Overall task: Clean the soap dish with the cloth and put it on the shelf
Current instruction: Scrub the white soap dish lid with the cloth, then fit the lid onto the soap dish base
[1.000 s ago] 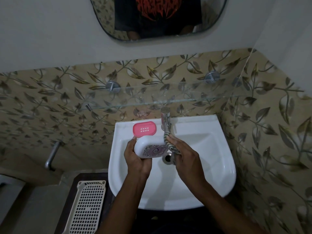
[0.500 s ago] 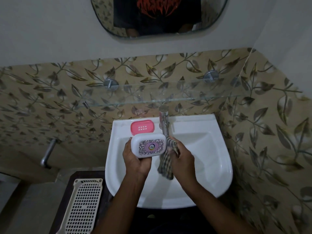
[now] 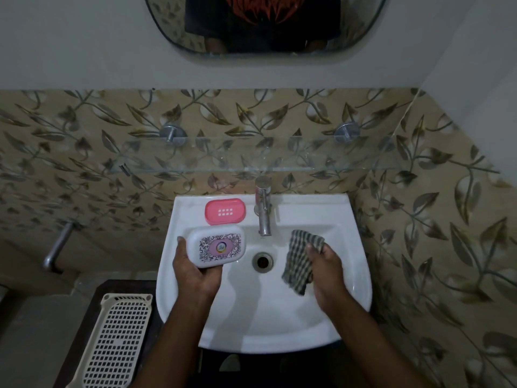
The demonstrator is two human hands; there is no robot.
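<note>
My left hand (image 3: 195, 273) holds a white soap dish (image 3: 216, 245) with a patterned label facing up, over the left side of the white sink (image 3: 355, 275). A dark checked cloth (image 3: 300, 261) hangs from my right hand (image 3: 326, 268) above the right side of the basin. The two hands are apart, with the drain (image 3: 262, 261) between them. A pink perforated soap tray (image 3: 225, 210) lies on the sink's back ledge. The glass shelf (image 3: 251, 159) runs along the tiled wall above the sink.
A chrome tap (image 3: 263, 208) stands at the back centre of the sink. A cream perforated basket (image 3: 114, 340) lies on a dark surface at lower left. A metal pipe (image 3: 57, 247) sticks out of the left wall. A mirror (image 3: 265, 26) hangs above.
My hands have separated: the left carried the soap dish to the left and turned its label up, while the right drew the cloth away to the right.
</note>
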